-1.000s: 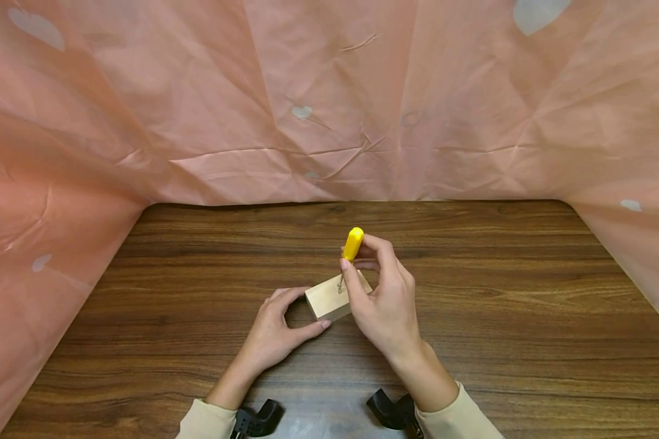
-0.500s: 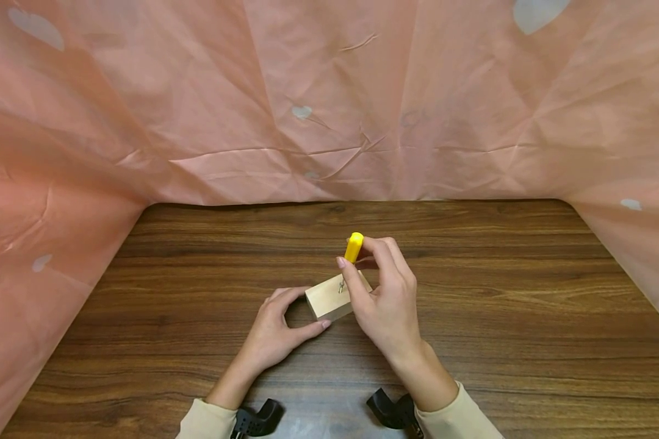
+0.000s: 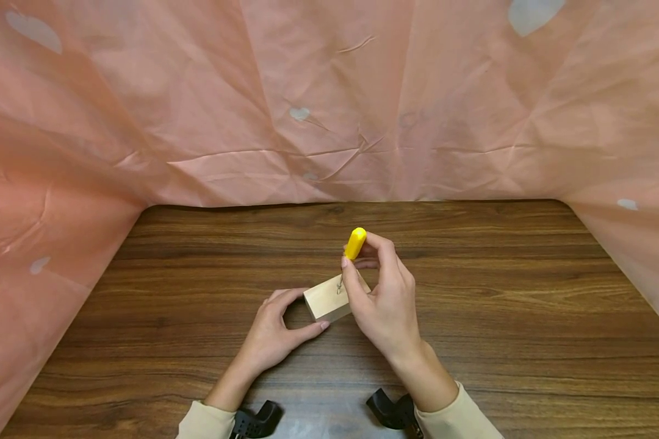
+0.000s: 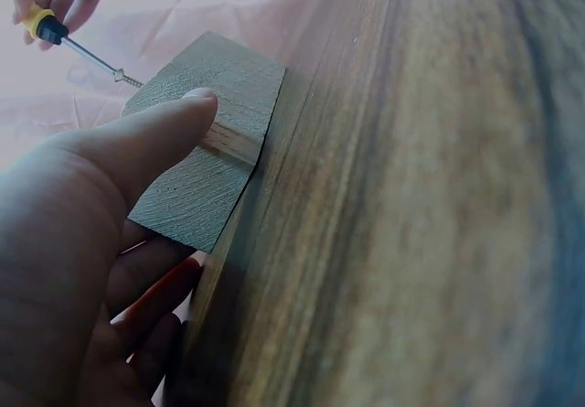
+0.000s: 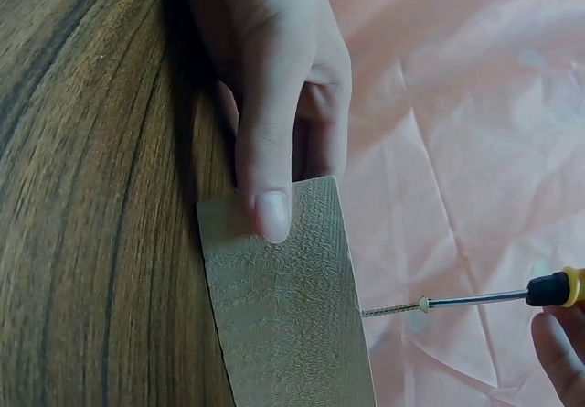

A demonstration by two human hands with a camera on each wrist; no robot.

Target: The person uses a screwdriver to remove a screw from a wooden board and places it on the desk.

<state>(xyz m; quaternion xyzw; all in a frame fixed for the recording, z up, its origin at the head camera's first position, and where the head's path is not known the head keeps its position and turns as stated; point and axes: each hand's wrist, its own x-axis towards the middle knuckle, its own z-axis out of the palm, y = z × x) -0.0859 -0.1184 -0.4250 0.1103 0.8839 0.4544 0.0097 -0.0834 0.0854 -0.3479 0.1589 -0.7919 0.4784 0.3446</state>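
While my right grip [image 3: 385, 299] pinches the screwdriver [image 3: 355, 244], my left grip [image 3: 269, 335] clasps the block [image 3: 323, 299].
Stiff, probably light wood: hold opposite sides.

The left hand [image 3: 273, 332] grips low while the right hand [image 3: 383, 302] pinches higher up

Wooden block [image 3: 324, 299] on woodgrain table [image 3: 505, 292]

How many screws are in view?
1 screw, standing on end at the top face of the wooden block, its head at the tip of the yellow screwdriver. Others could be hidden.
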